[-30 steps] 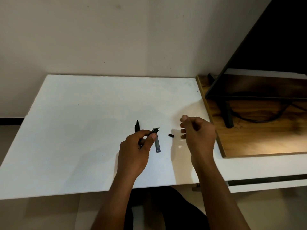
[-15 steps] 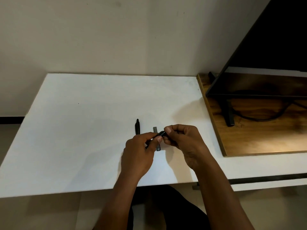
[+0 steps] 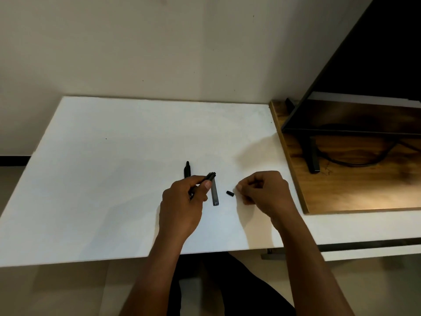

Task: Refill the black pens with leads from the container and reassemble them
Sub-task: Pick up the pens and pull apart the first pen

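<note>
Left grip: clenched round a black pen, one end of it tilted up and to the right over the white worktop
Right grip: fingers curled, thumb to forefinger; cannot tell whether anything is pinched
Cap: small, black, on the worktop just beside the right fingertips
Container: slim, grey, flat on the worktop between left grip and cap
Second pen: flat on the worktop, near end hidden behind the left grip
Board: wooden, right of the worktop, carrying a monitor
</note>
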`<control>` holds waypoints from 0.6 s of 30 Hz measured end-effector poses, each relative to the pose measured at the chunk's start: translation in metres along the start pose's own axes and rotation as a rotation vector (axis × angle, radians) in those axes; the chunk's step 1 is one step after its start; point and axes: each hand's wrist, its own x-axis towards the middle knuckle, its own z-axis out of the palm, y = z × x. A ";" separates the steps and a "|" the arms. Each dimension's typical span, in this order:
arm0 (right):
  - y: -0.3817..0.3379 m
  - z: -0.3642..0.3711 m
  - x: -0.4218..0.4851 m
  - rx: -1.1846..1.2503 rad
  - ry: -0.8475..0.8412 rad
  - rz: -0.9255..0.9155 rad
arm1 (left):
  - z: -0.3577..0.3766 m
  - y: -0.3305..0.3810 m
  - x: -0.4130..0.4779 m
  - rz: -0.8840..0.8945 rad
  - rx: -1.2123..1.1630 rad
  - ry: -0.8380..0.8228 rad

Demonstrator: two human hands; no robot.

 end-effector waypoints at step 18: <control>-0.003 0.011 -0.003 -0.138 -0.155 -0.045 | -0.005 0.006 0.001 -0.026 -0.132 0.077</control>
